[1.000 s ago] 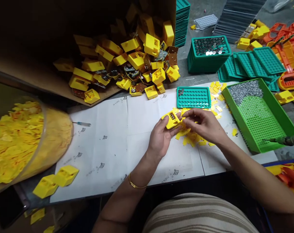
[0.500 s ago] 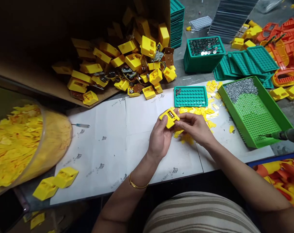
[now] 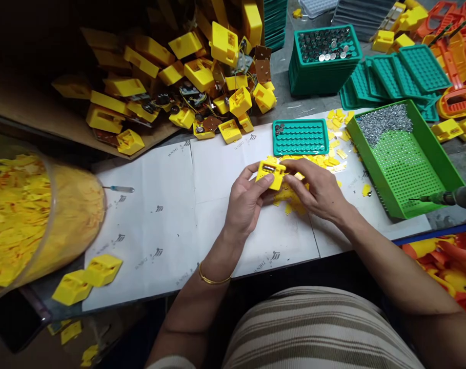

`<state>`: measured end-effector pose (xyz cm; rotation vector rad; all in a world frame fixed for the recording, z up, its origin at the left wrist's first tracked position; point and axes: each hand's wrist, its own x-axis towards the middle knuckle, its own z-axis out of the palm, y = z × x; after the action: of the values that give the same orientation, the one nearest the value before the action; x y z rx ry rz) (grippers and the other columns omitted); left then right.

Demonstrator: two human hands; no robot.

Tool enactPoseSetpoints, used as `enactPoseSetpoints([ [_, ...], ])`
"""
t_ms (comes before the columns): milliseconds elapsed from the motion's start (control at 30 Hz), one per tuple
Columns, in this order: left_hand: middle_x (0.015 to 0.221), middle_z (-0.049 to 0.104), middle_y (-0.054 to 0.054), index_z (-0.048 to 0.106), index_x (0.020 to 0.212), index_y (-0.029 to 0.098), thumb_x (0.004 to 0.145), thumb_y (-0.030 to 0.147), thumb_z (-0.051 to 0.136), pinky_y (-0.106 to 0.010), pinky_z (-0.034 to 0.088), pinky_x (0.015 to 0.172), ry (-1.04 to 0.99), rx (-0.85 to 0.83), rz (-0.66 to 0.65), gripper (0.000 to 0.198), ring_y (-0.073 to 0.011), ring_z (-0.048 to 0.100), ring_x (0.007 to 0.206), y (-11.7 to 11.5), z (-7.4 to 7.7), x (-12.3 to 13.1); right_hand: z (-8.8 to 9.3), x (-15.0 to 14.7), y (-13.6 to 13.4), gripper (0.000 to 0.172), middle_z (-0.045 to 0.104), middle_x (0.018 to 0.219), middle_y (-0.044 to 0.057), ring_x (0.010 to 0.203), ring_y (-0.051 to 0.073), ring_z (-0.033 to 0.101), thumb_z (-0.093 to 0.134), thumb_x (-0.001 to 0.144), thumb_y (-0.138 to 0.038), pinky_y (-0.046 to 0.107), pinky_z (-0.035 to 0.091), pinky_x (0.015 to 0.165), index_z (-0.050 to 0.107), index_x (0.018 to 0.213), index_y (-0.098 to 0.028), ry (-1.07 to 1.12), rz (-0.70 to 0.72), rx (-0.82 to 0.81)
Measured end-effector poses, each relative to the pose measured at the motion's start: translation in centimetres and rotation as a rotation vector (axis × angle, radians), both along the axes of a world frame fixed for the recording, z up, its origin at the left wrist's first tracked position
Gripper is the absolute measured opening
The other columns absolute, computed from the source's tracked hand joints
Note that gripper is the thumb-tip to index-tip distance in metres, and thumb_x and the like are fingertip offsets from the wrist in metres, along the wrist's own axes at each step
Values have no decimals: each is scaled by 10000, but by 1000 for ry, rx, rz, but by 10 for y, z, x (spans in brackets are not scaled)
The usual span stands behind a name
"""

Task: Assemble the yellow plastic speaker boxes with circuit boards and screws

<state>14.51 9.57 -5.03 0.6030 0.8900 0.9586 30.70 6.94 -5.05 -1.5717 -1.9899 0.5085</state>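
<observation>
My left hand (image 3: pixel 246 202) grips a small yellow plastic housing (image 3: pixel 269 180), its thumb pressed on the near face. In the housing's upper part is a recess with shiny metal cells inside. At the housing's right edge, the thumb and fingertips of my right hand (image 3: pixel 319 189) are closed on it. A small yellow piece (image 3: pixel 299 176) shows between my right thumb and index finger; I cannot tell whether it is held or lies behind. Under and behind my hands are scattered flat yellow pieces (image 3: pixel 288 200). Just beyond stands a green dimpled tray (image 3: pixel 304 146) with a few button cells.
A box (image 3: pixel 159 137) of wired yellow housings lies at the back left. At left is a tub (image 3: pixel 77 200) of flat yellow pieces, with a screwdriver (image 3: pixel 121 189) beside it. A green basket (image 3: pixel 440 169) of screws and a power driver (image 3: pixel 463 197) are at right.
The view has shifted slightly down and closer. My left hand has turned the housing, and its thumb now lies across the near face. My right fingers sit higher on its right edge.
</observation>
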Motion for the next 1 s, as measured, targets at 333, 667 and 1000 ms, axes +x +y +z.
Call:
enactPoseSetpoints([
  [333,945,707,-43,548,1032,188,745,101,606,-318,565,814,28,-116,128,305,-213,711,887,17,-4,-12,-4,4,-1,253,588,955,65,880,204,502,523,908,-279,281,321,577,622,1139,-250,-312,264,-29],
  [667,998,697,-90,587,997,163,861,259,494,-362,568,807,-32,-174,55,190,-230,697,922,15,-7,-4,-1,10,1,134,625,973,64,884,176,571,567,878,-220,276,422,678,701,895,-214,68,244,-144],
  [1000,1026,662,-62,611,1027,183,891,283,495,-412,553,863,-24,-144,-161,205,-192,671,917,-21,-7,33,12,37,-3,164,654,660,10,588,121,593,701,724,-305,249,475,568,654,730,-148,696,-62,-416],
])
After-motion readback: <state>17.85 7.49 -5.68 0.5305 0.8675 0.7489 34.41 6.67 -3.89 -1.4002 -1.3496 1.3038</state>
